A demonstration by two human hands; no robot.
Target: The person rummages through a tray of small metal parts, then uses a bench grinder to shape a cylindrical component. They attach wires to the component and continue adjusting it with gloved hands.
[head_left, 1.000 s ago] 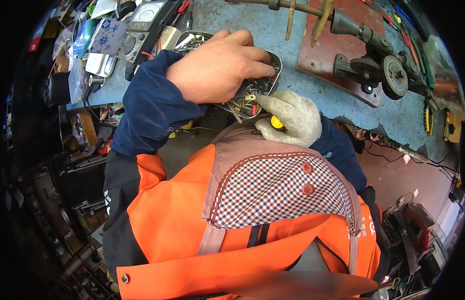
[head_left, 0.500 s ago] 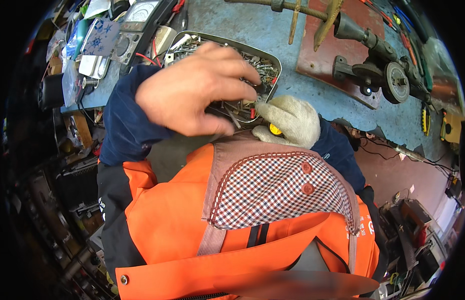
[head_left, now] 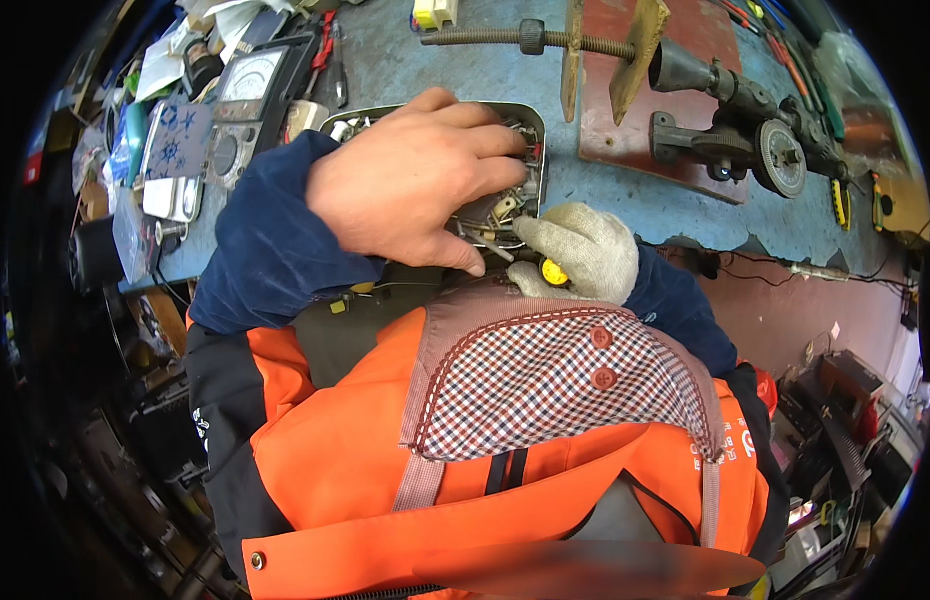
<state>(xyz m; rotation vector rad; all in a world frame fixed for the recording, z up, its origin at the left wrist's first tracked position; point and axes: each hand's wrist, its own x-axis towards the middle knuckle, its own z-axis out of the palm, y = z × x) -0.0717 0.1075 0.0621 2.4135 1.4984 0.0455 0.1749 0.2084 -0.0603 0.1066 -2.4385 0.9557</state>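
My bare left hand (head_left: 425, 180) reaches over a metal tin (head_left: 542, 165) of mixed small hardware (head_left: 503, 210). Its thumb stands apart, and its fingers spread across the contents, their tips partly hidden among the pieces. Nothing shows in its grasp. On the tin's near right side, my right hand (head_left: 585, 248) wears a pale knit glove. The fingers are closed around a yellow-ended tool (head_left: 554, 271); only its round yellow end shows, the rest being hidden by the glove.
The tin sits on a worn blue bench (head_left: 385, 50). At left lie an analog multimeter (head_left: 240, 110) and a patterned box (head_left: 175, 140). A geared metal hand-crank device (head_left: 745, 130) stands on a reddish board (head_left: 625, 130) at right. A yellow-and-white block (head_left: 435, 12) lies at the back.
My left hand has lowered onto the hardware and sits further over the tin's right part. My right hand keeps its grip with little movement. The view has shifted slightly.
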